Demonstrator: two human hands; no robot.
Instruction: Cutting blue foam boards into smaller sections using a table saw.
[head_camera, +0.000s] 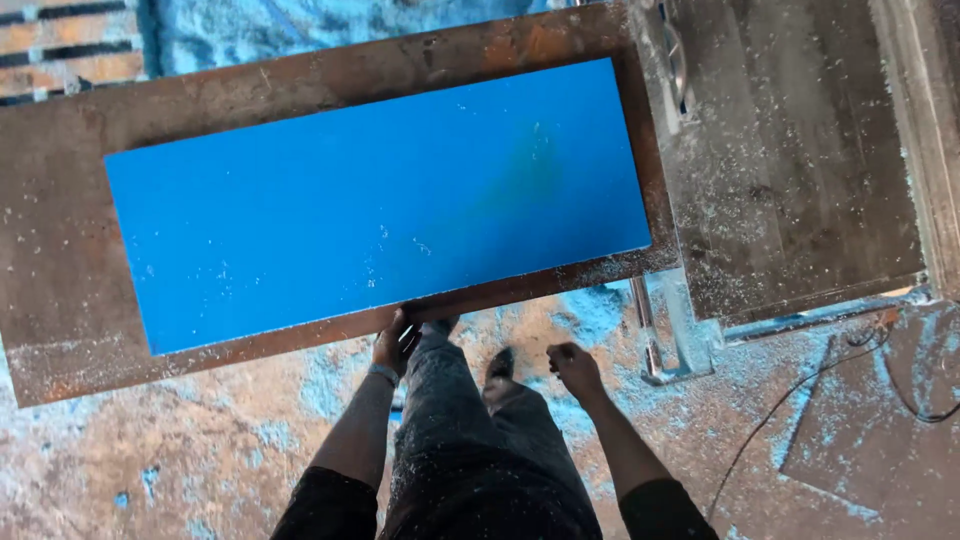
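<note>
A large bright blue rectangular sheet (370, 205) lies flat on a rusty brown metal table (60, 300), speckled with pale chips. My left hand (395, 340) rests against the table's near edge, just below the sheet's front side, with a band on its wrist. My right hand (572, 365) hangs free in front of the table with its fingers curled closed, holding nothing that I can see. My legs and shoes show below, standing at the table's front.
A grey machine bed (800, 160) covered in chips stands to the right of the table. A metal bracket (665, 340) hangs below it. A black cable (800, 395) runs over the floor at right. Blue dust covers the floor (200, 460).
</note>
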